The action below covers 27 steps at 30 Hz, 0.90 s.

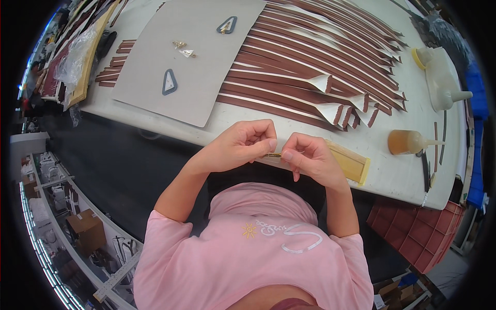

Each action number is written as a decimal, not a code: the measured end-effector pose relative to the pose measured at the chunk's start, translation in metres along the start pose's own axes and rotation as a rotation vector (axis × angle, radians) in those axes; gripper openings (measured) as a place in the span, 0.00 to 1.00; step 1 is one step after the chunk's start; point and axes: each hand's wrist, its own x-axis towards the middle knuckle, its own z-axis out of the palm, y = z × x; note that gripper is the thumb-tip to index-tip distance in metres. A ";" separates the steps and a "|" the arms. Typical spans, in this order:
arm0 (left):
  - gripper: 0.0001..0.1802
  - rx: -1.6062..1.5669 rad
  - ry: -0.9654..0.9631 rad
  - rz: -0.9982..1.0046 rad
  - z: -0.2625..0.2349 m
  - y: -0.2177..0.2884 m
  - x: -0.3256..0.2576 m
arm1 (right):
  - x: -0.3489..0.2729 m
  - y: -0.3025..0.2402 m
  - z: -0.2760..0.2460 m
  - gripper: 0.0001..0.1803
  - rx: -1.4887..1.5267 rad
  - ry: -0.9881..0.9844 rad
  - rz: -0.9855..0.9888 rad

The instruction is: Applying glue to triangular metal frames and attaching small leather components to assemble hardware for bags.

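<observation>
A small gold-coloured metal piece spans the gap between my two hands, just off the table's near edge. My left hand pinches one end between thumb and finger. The other end is in the fingertips of my right hand. Its exact kind is too small to tell, and the fingers hide part of it. Beyond my hands, a grey sheet lies on the table. It carries a blue-grey triangular piece, a second triangular piece with gold metal on it, and small gold metal fittings between them.
Long brown strips with pale edges cover the far table. A yellow tray sits beside my right hand. To the right stand an amber glue bottle and a large whitish bottle. A red crate is below.
</observation>
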 end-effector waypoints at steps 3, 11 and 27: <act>0.08 -0.037 0.182 0.053 -0.003 -0.002 0.003 | 0.000 0.002 -0.003 0.11 0.073 0.059 -0.033; 0.15 -0.150 0.505 0.242 -0.011 -0.030 -0.008 | 0.000 0.008 -0.002 0.10 0.238 0.171 -0.152; 0.13 -0.272 0.592 0.186 0.023 -0.029 -0.013 | 0.011 0.017 0.016 0.10 0.211 0.335 -0.271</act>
